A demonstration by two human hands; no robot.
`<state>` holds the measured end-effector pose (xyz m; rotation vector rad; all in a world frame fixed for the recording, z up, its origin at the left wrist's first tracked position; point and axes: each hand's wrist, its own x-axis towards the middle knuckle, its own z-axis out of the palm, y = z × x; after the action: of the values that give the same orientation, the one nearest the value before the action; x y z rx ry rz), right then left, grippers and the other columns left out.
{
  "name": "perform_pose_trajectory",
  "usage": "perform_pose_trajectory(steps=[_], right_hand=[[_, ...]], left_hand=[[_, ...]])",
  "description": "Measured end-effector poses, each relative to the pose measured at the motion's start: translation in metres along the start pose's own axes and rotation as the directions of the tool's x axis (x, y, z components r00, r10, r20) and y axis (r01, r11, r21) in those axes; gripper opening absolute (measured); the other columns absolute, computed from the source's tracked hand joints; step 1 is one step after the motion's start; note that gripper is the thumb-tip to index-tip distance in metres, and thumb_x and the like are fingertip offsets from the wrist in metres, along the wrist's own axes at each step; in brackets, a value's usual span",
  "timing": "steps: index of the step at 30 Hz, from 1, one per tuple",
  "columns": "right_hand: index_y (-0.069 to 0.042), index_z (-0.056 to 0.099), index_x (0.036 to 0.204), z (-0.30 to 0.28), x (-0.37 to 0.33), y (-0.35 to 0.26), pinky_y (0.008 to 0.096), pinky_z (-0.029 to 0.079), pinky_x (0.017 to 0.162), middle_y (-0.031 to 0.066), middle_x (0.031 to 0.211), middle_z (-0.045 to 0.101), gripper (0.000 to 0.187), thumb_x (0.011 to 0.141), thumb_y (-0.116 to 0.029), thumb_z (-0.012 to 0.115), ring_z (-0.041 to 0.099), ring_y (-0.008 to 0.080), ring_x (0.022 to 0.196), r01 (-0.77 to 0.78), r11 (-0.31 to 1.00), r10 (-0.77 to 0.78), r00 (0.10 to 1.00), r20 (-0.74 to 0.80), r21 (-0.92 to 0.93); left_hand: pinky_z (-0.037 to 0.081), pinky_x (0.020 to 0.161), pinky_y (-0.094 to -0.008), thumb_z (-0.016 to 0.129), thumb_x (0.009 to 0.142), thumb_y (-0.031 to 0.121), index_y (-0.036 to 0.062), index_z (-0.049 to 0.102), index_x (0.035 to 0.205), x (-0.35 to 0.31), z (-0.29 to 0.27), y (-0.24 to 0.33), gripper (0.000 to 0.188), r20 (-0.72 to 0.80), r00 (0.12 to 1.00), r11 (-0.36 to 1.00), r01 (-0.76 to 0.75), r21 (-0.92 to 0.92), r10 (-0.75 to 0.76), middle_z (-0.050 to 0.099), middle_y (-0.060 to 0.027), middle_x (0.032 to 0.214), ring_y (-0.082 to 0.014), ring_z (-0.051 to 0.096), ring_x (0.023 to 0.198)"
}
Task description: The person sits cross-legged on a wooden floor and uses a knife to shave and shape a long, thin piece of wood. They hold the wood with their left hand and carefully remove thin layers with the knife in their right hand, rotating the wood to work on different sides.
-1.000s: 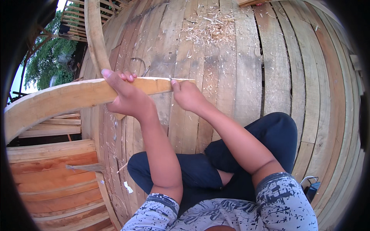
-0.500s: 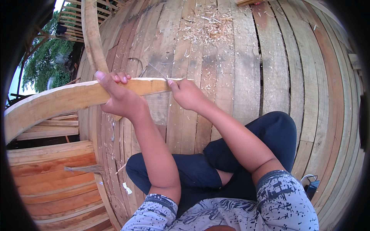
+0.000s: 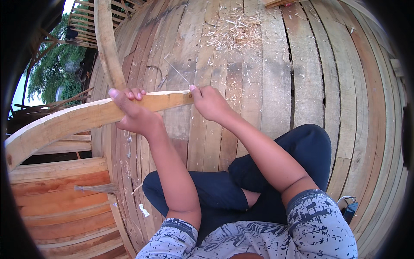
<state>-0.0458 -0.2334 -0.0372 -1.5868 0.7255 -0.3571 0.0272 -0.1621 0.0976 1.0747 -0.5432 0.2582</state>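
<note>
The camera sits on the person's head and looks down. The shirt (image 3: 246, 237) is very near, at the bottom. The left hand (image 3: 139, 115) and right hand (image 3: 210, 103) are farther off, higher up. The plank floor (image 3: 276, 86) lies below, and green leaves (image 3: 56, 71) show past its left edge. The wide lens makes straight lines bend.

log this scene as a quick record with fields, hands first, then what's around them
left hand: wrapped around a curved wooden beam
right hand: closed at the beam's right end; contents hidden
thin pale line: runs up-left from near the right thumb; too fine to identify
floor: wooden planks
wood shavings: scattered beyond the hands
posture: seated, legs folded
</note>
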Motion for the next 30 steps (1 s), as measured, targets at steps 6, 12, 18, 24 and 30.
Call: perform_pose_trajectory(steps=[6, 12, 18, 24, 30], right_hand=[[0.011, 0.065, 0.087, -0.002, -0.004, -0.006, 0.0509, 0.048, 0.086, 0.0343, 0.09, 0.064, 0.06, 0.103, -0.04, 0.036, 0.064, 0.0469, 0.09, 0.077, 0.988, -0.069, 0.996, 0.064, -0.134], [0.01, 0.065, 0.096, 0.003, 0.013, 0.035, 0.0518, 0.048, 0.09, 0.0355, 0.1, 0.063, 0.056, 0.102, -0.037, 0.035, 0.062, 0.0462, 0.099, -0.143, 0.977, 0.149, 0.989, 0.024, -0.158], [0.008, 0.067, 0.094, 0.009, 0.013, 0.044, 0.0519, 0.048, 0.089, 0.0352, 0.093, 0.064, 0.057, 0.102, -0.039, 0.035, 0.063, 0.0469, 0.095, -0.084, 0.98, 0.085, 0.996, -0.002, -0.178], [0.006, 0.067, 0.093, 0.005, -0.002, 0.0, 0.0515, 0.049, 0.086, 0.0317, 0.094, 0.065, 0.056, 0.103, -0.038, 0.035, 0.063, 0.0455, 0.093, 0.0, 0.996, 0.007, 0.996, 0.086, -0.088], [0.007, 0.067, 0.093, 0.001, -0.011, -0.013, 0.0515, 0.049, 0.087, 0.0332, 0.095, 0.064, 0.055, 0.103, -0.036, 0.033, 0.063, 0.0448, 0.094, -0.051, 0.973, 0.072, 0.994, 0.082, -0.227]], left_hand=[[0.043, 0.058, -0.0311, 0.069, 0.093, 0.029, 0.0042, 0.049, 0.084, 0.005, -0.013, 0.001, 0.033, -0.026, 1.0, 1.0, 0.0, -0.015, 0.0, 0.047, -0.0029, 0.07, -0.0129, 0.046, 0.062], [0.042, 0.058, -0.0305, 0.069, 0.093, 0.028, 0.0053, 0.047, 0.083, 0.002, -0.007, -0.002, 0.033, -0.036, 0.999, 1.0, 0.005, -0.03, -0.006, 0.046, -0.0026, 0.07, -0.0124, 0.045, 0.061], [0.042, 0.058, -0.0294, 0.068, 0.094, 0.029, 0.0064, 0.045, 0.081, -0.001, -0.011, 0.001, 0.035, -0.015, 1.0, 0.999, 0.01, -0.044, -0.011, 0.045, -0.002, 0.069, -0.0126, 0.045, 0.061], [0.043, 0.059, -0.0297, 0.069, 0.093, 0.028, 0.0052, 0.046, 0.082, -0.002, -0.01, 0.001, 0.035, -0.039, 0.999, 1.0, -0.004, -0.011, 0.003, 0.045, -0.0029, 0.069, -0.0129, 0.046, 0.061], [0.044, 0.059, -0.0311, 0.071, 0.092, 0.028, 0.0043, 0.05, 0.083, 0.004, -0.012, -0.003, 0.033, -0.074, 0.997, 1.0, -0.008, 0.01, 0.009, 0.048, -0.003, 0.07, -0.0134, 0.047, 0.062]])
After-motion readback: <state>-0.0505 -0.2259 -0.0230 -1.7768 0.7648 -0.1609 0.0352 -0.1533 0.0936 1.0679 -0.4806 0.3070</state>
